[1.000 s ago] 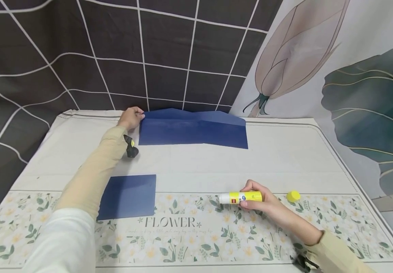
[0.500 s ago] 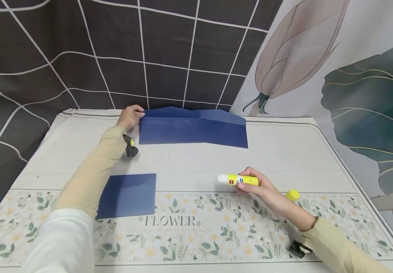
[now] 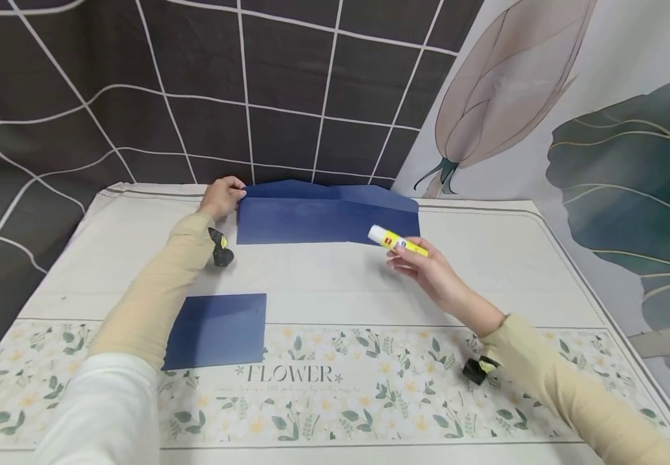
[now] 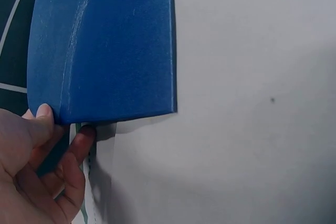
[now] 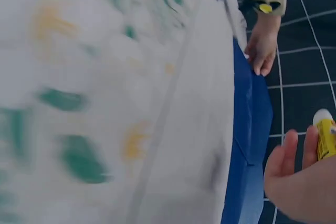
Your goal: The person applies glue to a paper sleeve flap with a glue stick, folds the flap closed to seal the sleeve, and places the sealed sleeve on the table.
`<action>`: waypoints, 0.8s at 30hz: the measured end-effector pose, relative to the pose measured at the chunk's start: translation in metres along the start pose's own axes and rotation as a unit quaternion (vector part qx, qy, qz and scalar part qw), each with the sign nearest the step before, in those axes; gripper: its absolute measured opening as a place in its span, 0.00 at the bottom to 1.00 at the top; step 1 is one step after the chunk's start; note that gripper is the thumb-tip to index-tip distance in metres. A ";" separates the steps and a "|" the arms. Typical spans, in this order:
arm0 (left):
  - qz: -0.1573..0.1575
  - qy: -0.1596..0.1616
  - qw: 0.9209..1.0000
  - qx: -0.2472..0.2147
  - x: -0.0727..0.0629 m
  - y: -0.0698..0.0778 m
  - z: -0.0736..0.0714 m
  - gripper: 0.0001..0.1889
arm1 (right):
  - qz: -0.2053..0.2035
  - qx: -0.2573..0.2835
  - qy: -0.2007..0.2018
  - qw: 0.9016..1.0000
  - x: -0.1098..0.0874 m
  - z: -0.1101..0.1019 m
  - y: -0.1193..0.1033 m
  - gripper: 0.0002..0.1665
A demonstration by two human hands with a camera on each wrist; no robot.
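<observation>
At the far edge of the table lies a long sheet of dark blue paper [image 3: 294, 223], creased lengthwise with a flap along its far side. My left hand [image 3: 221, 197] pinches its far left corner; the left wrist view shows the thumb on top of the flap [image 4: 50, 72]. In my right hand [image 3: 436, 278] I hold a yellow and white glue stick [image 3: 389, 239], uncapped, its white end pointing left. It overlaps the right part of the paper's near edge in the head view. The right wrist view catches the glue stick [image 5: 325, 137] at its right edge.
A smaller dark blue rectangle [image 3: 224, 329] lies at the front left, partly behind my left forearm. The tablecloth [image 3: 323, 413] has a floral band with the word FLOWER. A black gridded curtain [image 3: 288, 84] hangs directly behind the table.
My right hand has carried the glue stick forward and up to the paper's near edge, tilting it. The yellow cap is now hidden behind my right arm. My left hand stays at the corner.
</observation>
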State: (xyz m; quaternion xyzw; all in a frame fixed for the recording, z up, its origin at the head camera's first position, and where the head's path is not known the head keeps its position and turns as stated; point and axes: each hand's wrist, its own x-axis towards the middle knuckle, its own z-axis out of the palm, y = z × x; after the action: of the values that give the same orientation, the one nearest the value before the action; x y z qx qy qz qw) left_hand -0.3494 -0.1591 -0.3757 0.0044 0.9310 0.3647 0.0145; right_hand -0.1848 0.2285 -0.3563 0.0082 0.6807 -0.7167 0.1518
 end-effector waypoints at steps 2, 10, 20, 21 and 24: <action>0.001 -0.001 1.000 -0.005 0.000 0.002 0.000 0.10 | 0.014 0.009 0.018 1.000 0.013 0.000 -0.006 0.13; -0.004 0.001 1.000 0.002 -0.001 0.002 0.003 0.10 | 0.060 0.078 0.059 0.993 0.056 0.008 -0.015 0.18; 0.008 0.009 1.000 0.006 0.001 -0.001 0.003 0.10 | 0.121 0.099 0.088 0.984 0.083 0.008 -0.006 0.35; 0.009 0.010 1.000 0.005 0.001 -0.001 0.003 0.10 | 0.124 0.098 0.089 0.983 0.084 0.007 -0.005 0.35; 0.014 0.007 1.000 -0.003 0.002 -0.001 0.002 0.10 | 0.129 0.099 0.094 0.982 0.086 0.006 -0.001 0.35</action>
State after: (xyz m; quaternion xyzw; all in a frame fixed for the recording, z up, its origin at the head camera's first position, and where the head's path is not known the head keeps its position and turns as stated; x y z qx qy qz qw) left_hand -0.3511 -0.1589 -0.3779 0.0152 0.9299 0.3674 0.0030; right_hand -0.2656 0.2047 -0.3736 0.1782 0.6106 -0.7512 0.1765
